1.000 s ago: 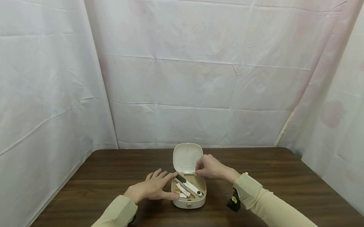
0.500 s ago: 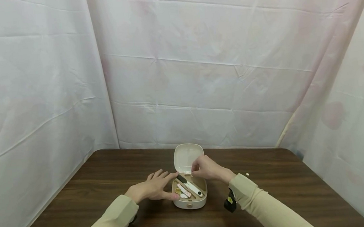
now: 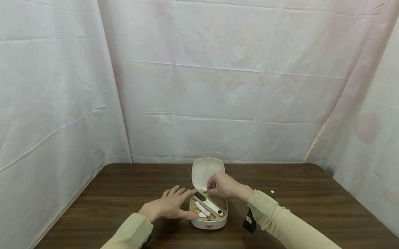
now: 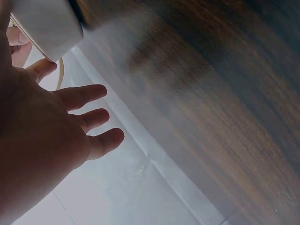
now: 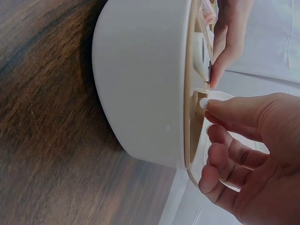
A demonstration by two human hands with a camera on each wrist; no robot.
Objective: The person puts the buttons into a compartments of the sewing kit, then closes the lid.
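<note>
One cream box [image 3: 208, 217] sits mid-table, its single hinged lid [image 3: 207, 172] standing upright at the far edge. Inside lie one dark-tipped white stick [image 3: 209, 204], one pinkish strip and a yellow bit; the smaller pieces are too small to count. The left hand [image 3: 168, 205] rests with fingers spread against the box's left rim. The right hand [image 3: 223, 185] pinches one small white disc [image 5: 205, 102] over the far rim. One white speck [image 3: 272, 192] lies apart to the right, and bare brown table [image 3: 120, 185] lies on every side.
</note>
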